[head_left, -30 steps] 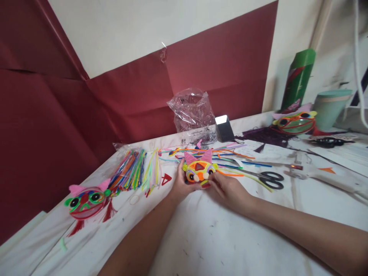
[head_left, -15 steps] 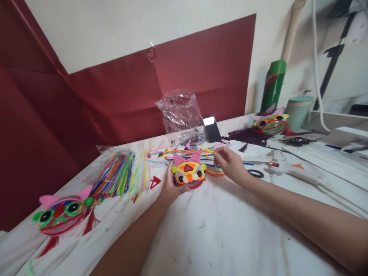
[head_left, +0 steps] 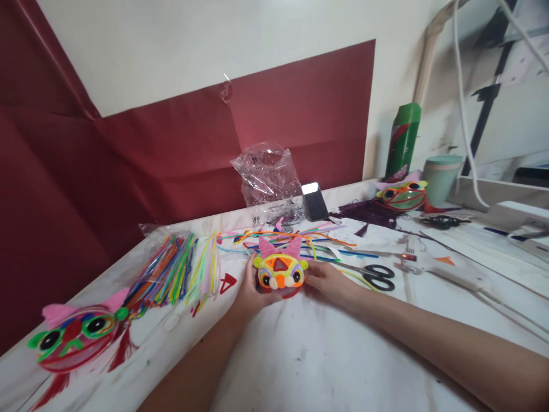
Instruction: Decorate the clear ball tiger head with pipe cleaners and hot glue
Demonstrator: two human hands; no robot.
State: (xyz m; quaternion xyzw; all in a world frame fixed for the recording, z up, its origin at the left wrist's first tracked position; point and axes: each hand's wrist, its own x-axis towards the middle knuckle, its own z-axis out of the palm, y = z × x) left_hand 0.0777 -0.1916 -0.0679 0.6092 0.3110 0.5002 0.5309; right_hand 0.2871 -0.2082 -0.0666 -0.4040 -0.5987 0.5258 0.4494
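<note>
In the middle of the table a small lion head made of pipe cleaners (head_left: pixel 281 264) faces me, with pink ears, black eyes and an orange nose. My left hand (head_left: pixel 252 290) grips it from the left, thumb along its lower edge. At its right side is my right hand (head_left: pixel 328 281), fingers bent against the rim, their tips partly hidden. Loose pipe cleaners (head_left: pixel 274 233) lie spread behind the head. Scissors with black handles (head_left: pixel 379 277) rest just beyond my right wrist.
Pipe cleaner bundles (head_left: pixel 180 269) and a finished lion head (head_left: pixel 77 337) lie at left. A glue gun (head_left: pixel 450 274) is at right. Behind stand a phone (head_left: pixel 315 203), a plastic bag (head_left: pixel 268 177), another lion head (head_left: pixel 403 193), a green bottle (head_left: pixel 403 140) and a cup (head_left: pixel 444 180).
My right hand has come down and left from the loose pipe cleaners to the lion head's side. More of the scissors now shows. The view has shifted slightly; my left hand keeps its grip.
</note>
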